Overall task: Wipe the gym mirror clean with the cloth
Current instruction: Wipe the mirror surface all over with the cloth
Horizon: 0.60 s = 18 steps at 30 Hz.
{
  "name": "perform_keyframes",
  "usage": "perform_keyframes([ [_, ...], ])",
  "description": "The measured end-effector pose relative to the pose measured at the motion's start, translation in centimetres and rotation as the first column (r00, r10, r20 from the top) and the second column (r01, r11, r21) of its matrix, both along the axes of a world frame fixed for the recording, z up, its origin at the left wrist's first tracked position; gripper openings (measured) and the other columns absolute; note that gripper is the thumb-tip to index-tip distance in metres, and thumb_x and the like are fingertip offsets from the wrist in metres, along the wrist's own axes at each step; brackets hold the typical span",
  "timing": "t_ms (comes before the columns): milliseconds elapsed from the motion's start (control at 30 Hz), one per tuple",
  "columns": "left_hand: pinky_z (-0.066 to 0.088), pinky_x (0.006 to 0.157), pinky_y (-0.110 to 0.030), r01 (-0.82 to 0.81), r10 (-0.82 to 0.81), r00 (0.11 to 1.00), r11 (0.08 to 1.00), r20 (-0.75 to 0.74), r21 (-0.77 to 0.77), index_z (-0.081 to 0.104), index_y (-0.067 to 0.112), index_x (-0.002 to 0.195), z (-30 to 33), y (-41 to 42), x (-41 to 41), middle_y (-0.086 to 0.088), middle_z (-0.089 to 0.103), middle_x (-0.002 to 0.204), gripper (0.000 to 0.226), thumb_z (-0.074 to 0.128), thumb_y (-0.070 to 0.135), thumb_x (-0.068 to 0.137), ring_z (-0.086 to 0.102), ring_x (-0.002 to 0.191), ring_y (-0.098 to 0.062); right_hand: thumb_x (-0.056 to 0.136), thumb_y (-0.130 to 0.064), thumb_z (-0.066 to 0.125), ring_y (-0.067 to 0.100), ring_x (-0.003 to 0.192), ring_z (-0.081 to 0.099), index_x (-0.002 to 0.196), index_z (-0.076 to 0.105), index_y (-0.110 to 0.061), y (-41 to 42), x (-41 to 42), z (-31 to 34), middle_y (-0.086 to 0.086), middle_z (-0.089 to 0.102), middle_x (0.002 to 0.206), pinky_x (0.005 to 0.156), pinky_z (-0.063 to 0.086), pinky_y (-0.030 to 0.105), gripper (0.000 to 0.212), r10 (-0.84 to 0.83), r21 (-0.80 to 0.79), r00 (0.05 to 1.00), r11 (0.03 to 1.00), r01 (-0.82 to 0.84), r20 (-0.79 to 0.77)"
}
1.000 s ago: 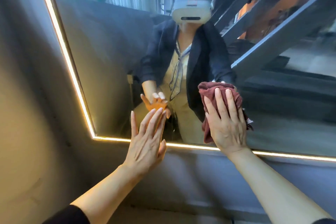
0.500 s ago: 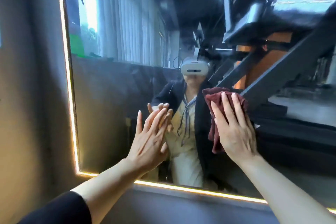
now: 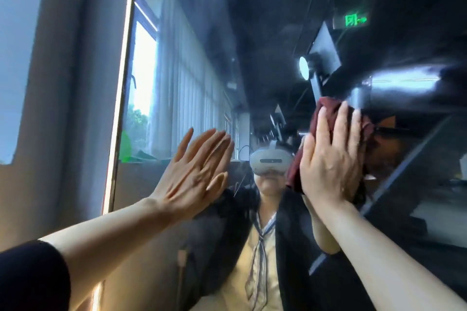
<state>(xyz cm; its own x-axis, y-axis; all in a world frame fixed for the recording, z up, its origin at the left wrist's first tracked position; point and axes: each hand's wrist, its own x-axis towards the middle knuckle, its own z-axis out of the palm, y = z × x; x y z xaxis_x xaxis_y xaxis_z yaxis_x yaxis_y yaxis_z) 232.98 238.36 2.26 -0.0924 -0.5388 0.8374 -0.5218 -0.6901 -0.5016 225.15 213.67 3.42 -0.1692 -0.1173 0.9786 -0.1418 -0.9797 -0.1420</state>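
The right hand (image 3: pixel 331 166) lies flat with fingers spread over a dark red cloth (image 3: pixel 326 118), pressing it against the glass of the mirror (image 3: pixel 227 45) at about head height in the reflection; the cloth bunches out above and to the left of the fingers. The left hand (image 3: pixel 194 174) is empty, fingers straight and together, its palm laid against the mirror just left of the cloth. A lit strip (image 3: pixel 121 83) runs down the mirror's left edge beside the wall (image 3: pixel 63 83).
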Motion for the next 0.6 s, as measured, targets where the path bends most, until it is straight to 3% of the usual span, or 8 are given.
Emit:
perform_keyframes([
  [67,0.01,0.12,-0.049,0.017,-0.017,0.999,1.0,0.028,-0.008,0.024,0.011,0.153,1.2,1.4,0.5,-0.017,0.045,0.151,0.06,0.033,0.04,0.101,0.029,0.144,-0.028,0.104,-0.027,0.04,0.037,0.152,0.02,0.151,0.042,-0.007,4.8,2.3,-0.1,0.018,0.028,0.162,0.123,0.02,0.055,0.052,-0.003,-0.112,0.999,0.994,-0.003,-0.053],
  [133,0.01,0.119,-0.047,0.016,-0.016,1.0,1.0,0.025,-0.012,0.021,0.012,0.154,1.8,2.9,1.4,-0.017,0.044,0.151,0.06,0.028,0.043,0.103,0.028,0.143,-0.026,0.102,-0.031,0.039,0.033,0.152,0.021,0.153,0.041,-0.011,8.5,4.1,-0.9,0.013,0.029,0.162,0.123,0.022,0.05,0.054,-0.036,-0.324,0.983,0.946,-0.025,-0.182],
  [233,0.001,0.124,-0.041,-0.043,0.041,0.999,0.998,0.028,0.048,0.019,0.017,0.157,2.9,5.5,3.6,-0.012,0.036,0.157,0.061,0.027,0.045,0.104,0.023,0.147,-0.023,0.101,-0.036,0.039,0.027,0.152,0.022,0.152,0.043,-0.019,7.4,3.9,0.1,0.007,0.029,0.163,0.12,0.028,0.048,0.055,-0.137,-0.539,0.952,0.841,-0.034,-0.274],
  [300,-0.002,0.125,-0.04,-0.074,0.069,0.995,0.994,0.067,0.079,0.022,0.015,0.158,4.0,6.8,5.0,-0.01,0.032,0.158,0.062,0.025,0.046,0.104,0.024,0.147,-0.023,0.1,-0.04,0.041,0.028,0.152,0.023,0.151,0.045,-0.02,4.4,2.7,1.9,0.008,0.031,0.163,0.12,0.024,0.051,0.055,-0.18,-0.459,0.961,0.886,0.066,-0.211],
  [400,0.003,0.124,-0.044,-0.061,0.052,0.992,0.996,0.115,0.072,0.027,0.013,0.156,6.0,7.6,6.6,-0.011,0.032,0.157,0.061,0.019,0.047,0.106,0.028,0.146,-0.026,0.1,-0.04,0.036,0.04,0.147,0.028,0.148,0.049,-0.014,1.2,1.1,5.9,0.019,0.035,0.158,0.118,0.025,0.059,0.056,-0.214,-0.053,0.977,0.976,0.212,-0.025],
  [467,0.008,0.123,-0.047,-0.043,0.033,0.989,0.997,0.146,0.067,0.032,0.012,0.155,7.2,7.6,7.3,-0.012,0.036,0.157,0.061,0.019,0.046,0.106,0.031,0.146,-0.028,0.102,-0.038,0.031,0.045,0.146,0.029,0.147,0.048,-0.006,3.3,1.9,7.7,0.025,0.036,0.156,0.118,0.026,0.059,0.058,-0.206,0.052,0.978,0.978,0.204,0.034],
  [533,0.011,0.123,-0.049,-0.026,0.014,0.983,0.997,0.185,0.066,0.038,0.009,0.152,8.0,7.1,7.8,-0.013,0.039,0.155,0.061,0.022,0.044,0.105,0.031,0.146,-0.028,0.103,-0.038,0.028,0.041,0.149,0.024,0.15,0.044,-0.005,7.6,4.1,7.9,0.023,0.032,0.159,0.121,0.022,0.055,0.059,-0.178,-0.076,0.984,0.981,0.178,0.003],
  [600,0.014,0.122,-0.051,0.022,-0.031,0.977,0.999,0.209,0.046,0.042,0.006,0.15,8.7,6.5,7.7,-0.015,0.042,0.153,0.06,0.026,0.041,0.104,0.032,0.145,-0.029,0.102,-0.038,0.03,0.035,0.151,0.022,0.151,0.043,-0.011,11.3,6.1,6.4,0.016,0.031,0.161,0.122,0.025,0.051,0.058,-0.173,-0.356,0.978,0.927,0.12,-0.12],
])
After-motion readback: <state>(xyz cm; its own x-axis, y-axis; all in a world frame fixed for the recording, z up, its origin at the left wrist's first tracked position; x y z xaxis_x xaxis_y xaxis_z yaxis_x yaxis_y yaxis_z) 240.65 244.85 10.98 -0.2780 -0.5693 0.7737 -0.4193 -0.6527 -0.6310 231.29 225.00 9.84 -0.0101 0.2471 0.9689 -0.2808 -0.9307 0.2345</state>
